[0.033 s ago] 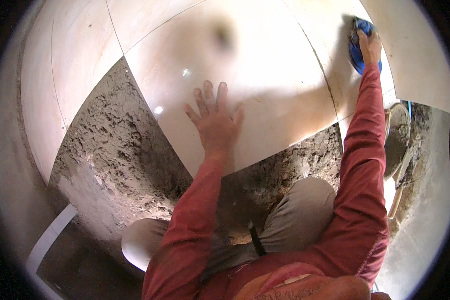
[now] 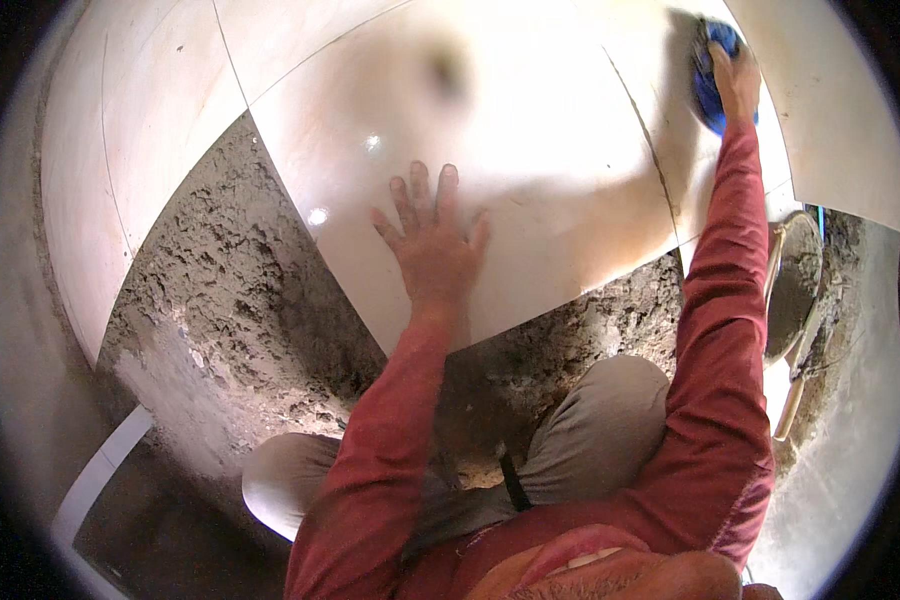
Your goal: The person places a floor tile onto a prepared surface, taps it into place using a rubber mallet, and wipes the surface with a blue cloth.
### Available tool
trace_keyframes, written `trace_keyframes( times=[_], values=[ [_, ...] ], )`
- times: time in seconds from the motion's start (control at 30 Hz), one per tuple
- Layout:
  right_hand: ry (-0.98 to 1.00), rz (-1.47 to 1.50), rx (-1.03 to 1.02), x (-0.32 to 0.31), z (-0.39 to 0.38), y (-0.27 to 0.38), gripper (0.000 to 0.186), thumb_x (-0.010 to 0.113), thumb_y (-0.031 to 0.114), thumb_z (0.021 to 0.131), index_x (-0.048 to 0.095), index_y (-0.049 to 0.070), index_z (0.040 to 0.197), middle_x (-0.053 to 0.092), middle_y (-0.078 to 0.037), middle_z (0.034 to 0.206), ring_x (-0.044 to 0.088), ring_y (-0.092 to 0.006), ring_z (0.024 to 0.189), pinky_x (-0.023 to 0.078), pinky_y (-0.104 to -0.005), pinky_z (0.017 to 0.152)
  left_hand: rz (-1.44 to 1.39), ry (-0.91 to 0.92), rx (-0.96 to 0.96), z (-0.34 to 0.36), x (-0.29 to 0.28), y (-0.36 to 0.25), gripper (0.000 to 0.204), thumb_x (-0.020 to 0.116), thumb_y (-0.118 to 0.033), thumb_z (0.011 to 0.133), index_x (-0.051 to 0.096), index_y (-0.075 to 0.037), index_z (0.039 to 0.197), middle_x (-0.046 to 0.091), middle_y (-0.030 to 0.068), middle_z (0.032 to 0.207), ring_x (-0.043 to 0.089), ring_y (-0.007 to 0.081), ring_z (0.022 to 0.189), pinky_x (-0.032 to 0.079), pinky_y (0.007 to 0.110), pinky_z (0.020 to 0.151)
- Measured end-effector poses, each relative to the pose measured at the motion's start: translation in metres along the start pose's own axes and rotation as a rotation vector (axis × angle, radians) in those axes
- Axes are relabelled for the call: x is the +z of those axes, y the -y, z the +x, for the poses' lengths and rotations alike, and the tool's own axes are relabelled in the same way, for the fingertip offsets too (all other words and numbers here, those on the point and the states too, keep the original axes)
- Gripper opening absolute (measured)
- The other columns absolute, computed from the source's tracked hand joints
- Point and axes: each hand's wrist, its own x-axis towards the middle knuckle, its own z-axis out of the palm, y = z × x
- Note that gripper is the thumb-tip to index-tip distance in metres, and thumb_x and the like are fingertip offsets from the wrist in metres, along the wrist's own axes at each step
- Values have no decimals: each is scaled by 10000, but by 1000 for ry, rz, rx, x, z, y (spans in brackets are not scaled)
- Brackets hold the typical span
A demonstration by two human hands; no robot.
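My left hand (image 2: 438, 250) lies flat with its fingers spread on a large, pale, glossy floor tile (image 2: 560, 235). Out at the far right, my right hand (image 2: 737, 82) grips a bunched blue rag (image 2: 710, 95) with dark patches. The rag is pressed on another pale tile (image 2: 678, 150), beside the joint line between tiles. My right fingers are partly hidden by the hand and the rag.
Rough grey mortar (image 2: 220, 230) shows left of the tile and along its near edge, by my knees. A round pan (image 2: 795, 280) of grey material stands at the right. A white strip (image 2: 105, 465) lies at lower left. A dark blur covers part of the far tile.
My right hand and the rag have slid slightly farther away and a little left over the tile. My left hand stays in nearly the same place.
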Motion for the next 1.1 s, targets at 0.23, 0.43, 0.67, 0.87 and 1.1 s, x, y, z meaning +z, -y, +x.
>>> trace_keyframes(
  times=[0.23,0.43,0.67,0.87,1.1],
  values=[
    [90,-85,-342,67,34,238,702,740,485,848,547,187,1454,623,-177,1363,603,-386,1258,442,-474,1101,-7,14,-10,2,1,0,759,637,-550,930,405,-205,1565,242,135,1688,215,428,1544,75,718,1196],
    [212,-64,-479,110,24,252,641,718,508,869,583,141,1376,542,-207,1405,561,-488,1242,467,-548,1037,53,9,-1,2,3,-2,746,620,-560,939,416,-203,1562,262,146,1681,222,429,1543,101,710,1198],
    [135,18,-513,63,-69,123,562,722,415,871,585,80,1300,552,-270,1299,577,-488,1141,468,-565,963,17,-40,35,0,8,1,732,603,-561,957,404,-198,1562,282,160,1666,233,455,1527,147,731,1177],
    [161,-93,-345,-19,-203,46,495,733,417,896,626,102,1262,613,-195,1230,641,-461,1057,532,-537,914,67,-68,61,-3,2,-1,718,586,-531,977,382,-184,1571,288,171,1654,253,453,1515,162,751,1158],
    [549,-377,-186,-146,-375,7,380,715,353,890,642,49,1105,611,-208,1166,688,-446,972,572,-547,826,106,-36,41,-10,1,2,699,565,-523,991,366,-198,1577,280,155,1656,185,394,1552,99,713,1208]
  ],
)
